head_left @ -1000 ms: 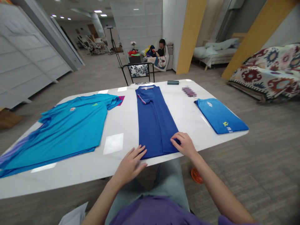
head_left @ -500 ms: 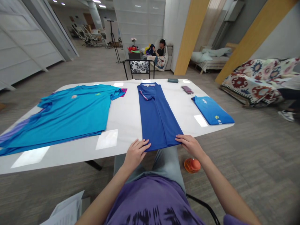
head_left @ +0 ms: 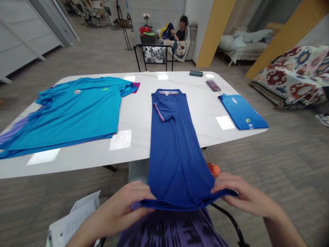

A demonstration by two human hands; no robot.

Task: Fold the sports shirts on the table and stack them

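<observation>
Both hands (head_left: 132, 199) grip the dark-blue shirt (head_left: 167, 154) — hem (head_left: 177, 205) off the table (head_left: 136, 116).

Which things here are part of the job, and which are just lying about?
Part of the job:
dark blue shirt, hem held by left hand and right hand
table beneath its collar
probably the turquoise shirt and folded blue shirt

Just lying about, it seems:
papers
small dark box
chair
</observation>
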